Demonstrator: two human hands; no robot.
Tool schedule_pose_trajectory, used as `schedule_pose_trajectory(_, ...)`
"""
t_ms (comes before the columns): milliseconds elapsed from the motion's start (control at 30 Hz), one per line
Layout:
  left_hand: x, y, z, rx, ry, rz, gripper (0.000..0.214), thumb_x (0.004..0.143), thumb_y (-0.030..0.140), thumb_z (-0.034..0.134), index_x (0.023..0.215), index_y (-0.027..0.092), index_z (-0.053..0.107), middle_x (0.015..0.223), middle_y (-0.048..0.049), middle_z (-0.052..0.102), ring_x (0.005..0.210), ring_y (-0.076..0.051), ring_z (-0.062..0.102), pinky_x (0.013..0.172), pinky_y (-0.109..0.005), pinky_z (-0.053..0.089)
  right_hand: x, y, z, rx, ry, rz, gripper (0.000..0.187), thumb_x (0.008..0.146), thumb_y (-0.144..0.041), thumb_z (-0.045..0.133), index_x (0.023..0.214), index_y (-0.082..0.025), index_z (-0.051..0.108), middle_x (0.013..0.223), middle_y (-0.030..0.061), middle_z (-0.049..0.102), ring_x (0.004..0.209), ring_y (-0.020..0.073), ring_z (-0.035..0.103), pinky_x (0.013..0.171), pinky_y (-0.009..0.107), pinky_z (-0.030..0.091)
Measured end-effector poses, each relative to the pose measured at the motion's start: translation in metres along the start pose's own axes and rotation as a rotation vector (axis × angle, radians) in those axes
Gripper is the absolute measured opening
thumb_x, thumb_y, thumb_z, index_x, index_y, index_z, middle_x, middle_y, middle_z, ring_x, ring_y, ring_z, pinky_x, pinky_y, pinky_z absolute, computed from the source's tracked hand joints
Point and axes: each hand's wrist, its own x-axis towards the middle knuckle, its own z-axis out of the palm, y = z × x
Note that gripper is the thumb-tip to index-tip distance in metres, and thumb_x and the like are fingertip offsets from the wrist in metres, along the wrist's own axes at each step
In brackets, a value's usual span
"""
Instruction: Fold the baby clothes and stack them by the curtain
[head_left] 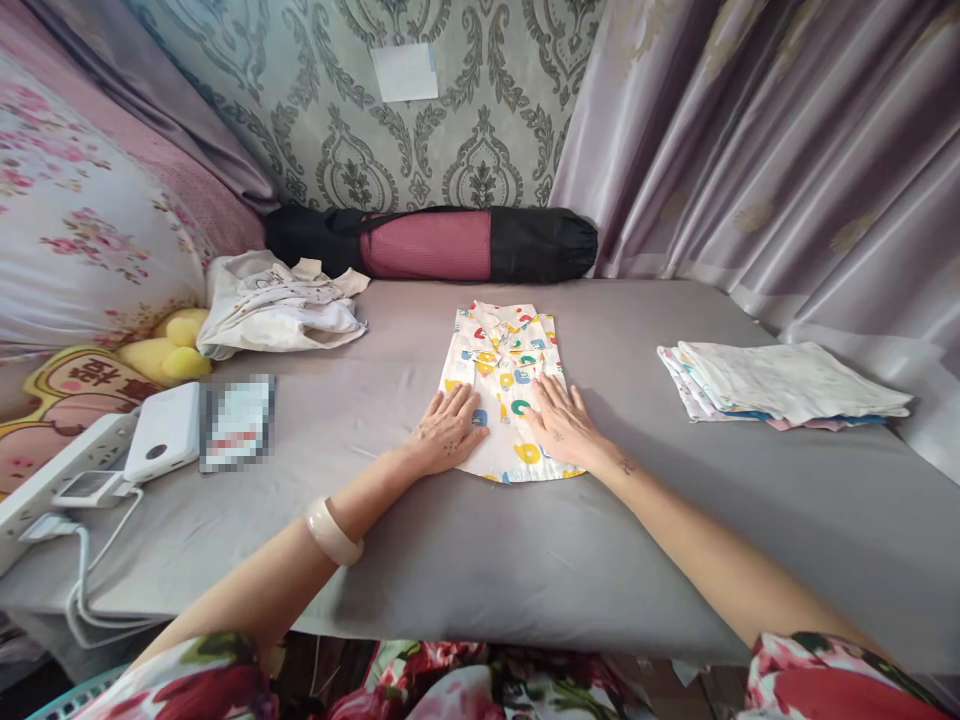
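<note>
A small white shirt (504, 440) with a colourful print lies folded into a narrow shape in the middle of the grey-covered surface, its collar at the far end. On its left edge rests my left hand (448, 430), flat with the fingers stretched out. My right hand (561, 425) lies flat on the right edge, fingers spread. Neither hand grips the cloth. Part of each side of the shirt is hidden under my palms.
To the right lies a stack of folded clothes (795, 382). Crumpled white clothes (281, 310) lie at the left, near a power bank (163, 432) and a power strip (64, 480) with cables. A black and pink rolled bag (427, 245) lies along the wall.
</note>
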Motion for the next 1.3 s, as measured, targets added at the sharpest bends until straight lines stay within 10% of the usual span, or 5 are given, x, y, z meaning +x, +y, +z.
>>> schedule_pose_trajectory(267,-0.015,0.023,0.014,0.016,0.042,0.076,0.065,0.098,0.055,0.024,0.15,0.016,0.027,0.157,-0.0147,0.027,0.148,-0.027,0.014,0.12,-0.049,0.014,-0.032,-0.041,-0.006,0.052,-0.039,-0.126,0.065,0.097,-0.04,0.023,0.154,-0.008,0.02,0.161,0.0107,0.011,0.148,0.0242,0.01,0.12,0.048,0.011)
schedule_pose_trajectory(700,-0.017,0.016,0.012,-0.116,0.071,0.052,0.063,0.094,0.05,0.04,0.146,0.016,0.033,0.155,-0.0169,0.031,0.146,-0.028,0.023,0.118,-0.049,0.022,-0.032,-0.033,-0.006,0.249,-0.062,-0.131,0.064,0.095,-0.041,0.032,0.152,-0.013,0.024,0.16,0.0104,0.021,0.147,0.022,0.016,0.12,0.044,0.017)
schedule_pose_trajectory(933,-0.033,-0.002,-0.017,-0.269,0.271,-0.361,0.044,0.089,0.043,0.045,0.123,0.017,0.053,0.116,-0.0129,0.064,0.109,-0.025,0.061,0.096,-0.038,0.047,-0.037,0.02,-0.023,0.532,0.148,0.26,0.042,0.091,-0.032,0.044,0.129,-0.018,0.055,0.116,0.0098,0.068,0.102,0.0207,0.066,0.09,0.033,0.051)
schedule_pose_trajectory(1067,-0.042,-0.008,-0.034,-0.377,0.214,-0.606,0.04,0.085,0.045,0.05,0.114,0.019,0.056,0.089,-0.005,0.07,0.088,-0.021,0.066,0.084,-0.034,0.05,-0.042,0.046,-0.023,0.55,0.116,0.413,0.033,0.09,-0.03,0.047,0.118,-0.016,0.059,0.093,0.0071,0.073,0.078,0.0181,0.07,0.076,0.03,0.052)
schedule_pose_trajectory(1300,-0.045,-0.016,-0.032,-0.634,0.109,-0.647,0.053,0.08,0.055,0.053,0.116,0.016,0.055,0.071,-0.0033,0.069,0.066,-0.019,0.064,0.059,-0.028,0.048,-0.055,0.039,-0.019,0.763,0.03,0.41,0.022,0.088,-0.031,0.049,0.101,-0.019,0.062,0.076,0.0009,0.072,0.046,0.0102,0.06,0.051,0.022,0.046)
